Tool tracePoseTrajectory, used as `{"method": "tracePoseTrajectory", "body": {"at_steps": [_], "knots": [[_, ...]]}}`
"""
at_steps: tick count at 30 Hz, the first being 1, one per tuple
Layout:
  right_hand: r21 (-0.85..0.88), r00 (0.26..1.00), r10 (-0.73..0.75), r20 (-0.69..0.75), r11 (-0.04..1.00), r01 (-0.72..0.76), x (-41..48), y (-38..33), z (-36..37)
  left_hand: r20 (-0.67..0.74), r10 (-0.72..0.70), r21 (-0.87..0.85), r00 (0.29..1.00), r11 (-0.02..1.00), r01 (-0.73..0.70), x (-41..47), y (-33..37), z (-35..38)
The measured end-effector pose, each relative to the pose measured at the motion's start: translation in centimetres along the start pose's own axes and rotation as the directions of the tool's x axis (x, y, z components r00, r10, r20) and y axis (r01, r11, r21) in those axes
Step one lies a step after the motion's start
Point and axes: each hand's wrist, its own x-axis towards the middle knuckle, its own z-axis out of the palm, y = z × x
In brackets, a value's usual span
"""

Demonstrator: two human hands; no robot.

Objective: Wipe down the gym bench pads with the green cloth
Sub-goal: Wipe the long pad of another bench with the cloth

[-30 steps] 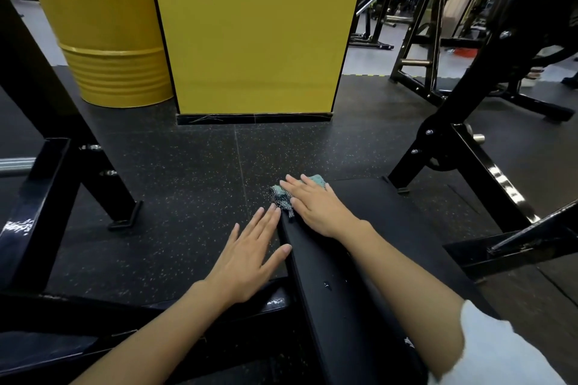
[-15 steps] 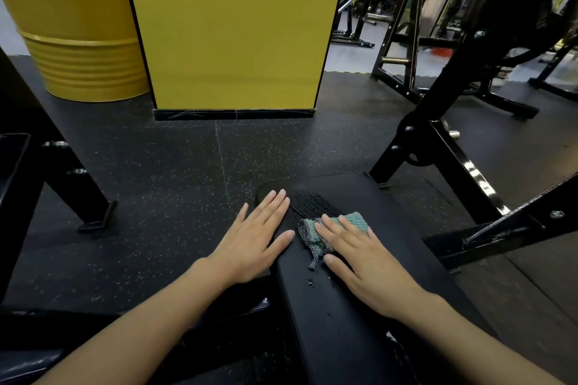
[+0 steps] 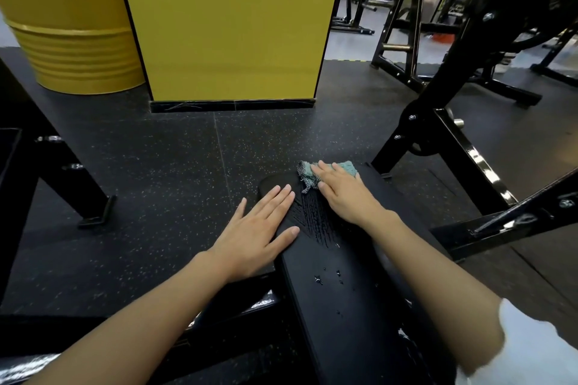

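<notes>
A long black bench pad (image 3: pixel 350 297) runs from the bottom of the view toward the middle. A green cloth (image 3: pixel 347 166) with a grey mesh edge lies at the pad's far end. My right hand (image 3: pixel 342 191) presses flat on the cloth with straight fingers. My left hand (image 3: pixel 261 223) rests flat on the pad's left edge, fingers straight, thumb on the top surface. Wet streaks and droplets (image 3: pixel 316 222) show on the pad between and behind the hands.
A yellow pillar (image 3: pixel 228 22) and a yellow drum (image 3: pixel 65 37) stand ahead on the speckled black floor (image 3: pixel 162 172). Black machine frames rise at the right (image 3: pixel 450 147) and left (image 3: pixel 47 166). More gym equipment fills the back right.
My right hand has pushed the cloth forward from mid-pad to the far end, leaving wet streaks behind it. My left hand stays flat on the pad's left edge.
</notes>
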Motion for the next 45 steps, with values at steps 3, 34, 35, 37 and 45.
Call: {"method": "tracePoseTrajectory", "body": {"at_steps": [3,34,35,37,45], "knots": [[0.033,0.999,-0.040,-0.011,0.999,0.040,-3.6,0.7,0.1,-0.019,0.010,-0.004,1.000,1.000,-0.010,0.0,-0.1,0.2],[0.066,0.999,-0.049,-0.011,0.997,0.050,-9.8,5.2,-1.0,-0.060,0.032,-0.048,0.998,0.998,-0.035,0.1,-0.8,0.9],[0.065,0.998,-0.055,-0.011,0.996,0.055,-10.2,5.3,-1.0,-0.059,0.027,-0.043,0.998,0.999,-0.030,0.1,-0.7,0.9],[0.076,0.998,-0.055,-0.016,0.996,0.056,-9.9,5.4,-1.0,-0.058,0.024,-0.036,0.998,0.999,-0.026,0.1,-0.7,0.8],[0.048,0.998,0.033,-0.047,0.998,-0.031,-2.2,5.9,-1.7,-0.061,0.038,-0.049,0.997,0.998,-0.041,0.1,-0.8,1.0]]}}
